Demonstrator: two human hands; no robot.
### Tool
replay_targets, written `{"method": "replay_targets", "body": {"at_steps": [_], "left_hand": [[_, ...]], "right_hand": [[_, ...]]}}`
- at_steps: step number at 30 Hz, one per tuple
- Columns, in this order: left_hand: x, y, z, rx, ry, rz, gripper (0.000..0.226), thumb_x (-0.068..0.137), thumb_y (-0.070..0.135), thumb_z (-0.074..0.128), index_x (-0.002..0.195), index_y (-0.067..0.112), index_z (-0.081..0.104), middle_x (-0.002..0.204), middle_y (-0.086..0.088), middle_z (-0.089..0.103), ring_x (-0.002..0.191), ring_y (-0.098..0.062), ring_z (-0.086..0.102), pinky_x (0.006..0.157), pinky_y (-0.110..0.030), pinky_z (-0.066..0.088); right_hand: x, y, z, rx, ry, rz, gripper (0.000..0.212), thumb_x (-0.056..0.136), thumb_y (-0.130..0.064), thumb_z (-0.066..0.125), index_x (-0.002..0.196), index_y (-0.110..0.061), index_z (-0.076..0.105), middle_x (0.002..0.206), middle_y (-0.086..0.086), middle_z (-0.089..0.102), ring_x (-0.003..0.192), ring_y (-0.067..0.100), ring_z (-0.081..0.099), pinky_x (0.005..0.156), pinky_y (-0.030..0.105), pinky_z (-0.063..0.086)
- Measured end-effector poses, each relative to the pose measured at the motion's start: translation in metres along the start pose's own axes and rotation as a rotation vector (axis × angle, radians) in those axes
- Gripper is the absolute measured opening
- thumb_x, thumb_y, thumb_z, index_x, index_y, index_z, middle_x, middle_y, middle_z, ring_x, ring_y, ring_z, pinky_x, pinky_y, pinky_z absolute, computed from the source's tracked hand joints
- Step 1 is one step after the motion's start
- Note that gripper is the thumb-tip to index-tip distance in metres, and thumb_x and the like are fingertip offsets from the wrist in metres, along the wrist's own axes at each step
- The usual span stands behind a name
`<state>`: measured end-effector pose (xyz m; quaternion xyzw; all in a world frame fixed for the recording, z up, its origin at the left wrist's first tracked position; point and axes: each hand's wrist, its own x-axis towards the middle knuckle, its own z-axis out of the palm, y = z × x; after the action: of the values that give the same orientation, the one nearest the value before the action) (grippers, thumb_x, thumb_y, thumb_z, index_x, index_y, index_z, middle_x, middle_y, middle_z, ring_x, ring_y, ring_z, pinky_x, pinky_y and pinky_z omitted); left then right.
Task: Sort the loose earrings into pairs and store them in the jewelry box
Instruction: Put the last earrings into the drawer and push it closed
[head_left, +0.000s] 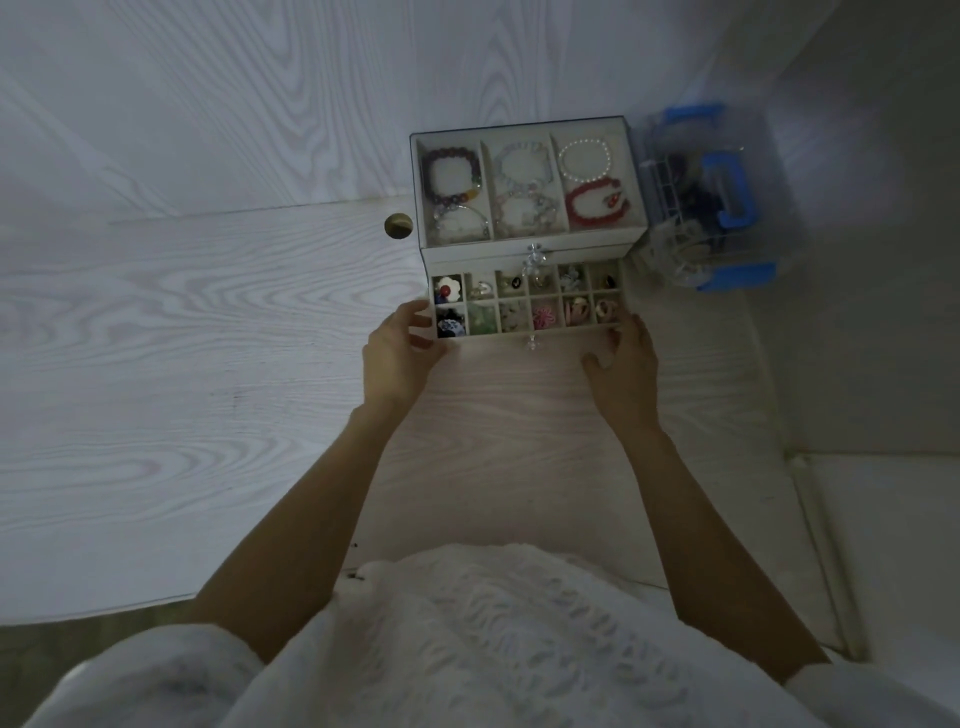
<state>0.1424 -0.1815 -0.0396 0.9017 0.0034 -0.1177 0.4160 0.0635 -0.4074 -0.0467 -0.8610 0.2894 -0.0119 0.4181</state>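
A pale jewelry box stands on a light wood table. Its clear top shows three compartments with bead bracelets. A lower drawer is pulled out toward me, split into small cells that hold earrings and small ornaments. My left hand has its fingers at the drawer's left front corner. My right hand has its fingers at the right front corner. How firmly either hand holds the drawer I cannot tell. No loose earrings lie on the table.
A clear plastic case with blue latches and handle sits right of the box. A round brass fitting is set in the table left of the box. A wall rises on the right. My white lace garment fills the bottom.
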Motion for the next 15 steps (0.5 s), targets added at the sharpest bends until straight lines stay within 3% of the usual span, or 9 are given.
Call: {"method": "replay_targets", "body": {"at_steps": [5,8,11,15], "left_hand": [[0.017,0.002,0.003,0.042,0.053,0.055,0.071,0.08,0.02,0.072,0.14,0.011,0.036,0.134,-0.007,0.049,0.105,-0.014,0.057,0.081,-0.021,0.042],[0.024,-0.002,0.003,0.077,0.015,0.082,0.074,0.081,0.019,0.071,0.143,0.014,0.031,0.138,-0.007,0.047,0.114,-0.02,0.054,0.087,-0.028,0.046],[0.029,-0.003,0.003,0.091,0.012,0.095,0.07,0.082,0.02,0.07,0.142,0.02,0.034,0.133,-0.007,0.051,0.113,-0.023,0.054,0.088,-0.033,0.046],[0.036,0.008,0.004,0.068,0.038,0.118,0.054,0.083,0.017,0.068,0.132,0.021,0.047,0.121,-0.005,0.06,0.098,-0.015,0.059,0.079,-0.026,0.046]], "right_hand": [[0.005,-0.004,0.009,0.359,-0.032,0.104,0.08,0.083,0.007,0.06,0.146,-0.009,0.013,0.148,0.012,0.025,0.134,0.022,0.034,0.108,0.027,0.031],[0.004,-0.007,0.012,0.508,-0.067,0.153,0.085,0.084,0.011,0.055,0.148,-0.012,0.004,0.153,0.008,0.019,0.141,0.017,0.024,0.108,0.024,0.027],[0.009,-0.016,0.013,0.629,-0.079,0.18,0.081,0.085,0.013,0.052,0.147,-0.013,0.006,0.153,0.006,0.021,0.141,0.015,0.023,0.108,0.02,0.024],[0.025,-0.022,0.014,0.567,-0.131,0.171,0.075,0.086,0.004,0.054,0.147,-0.015,0.015,0.155,0.003,0.019,0.14,0.017,0.024,0.112,0.026,0.024]]}}
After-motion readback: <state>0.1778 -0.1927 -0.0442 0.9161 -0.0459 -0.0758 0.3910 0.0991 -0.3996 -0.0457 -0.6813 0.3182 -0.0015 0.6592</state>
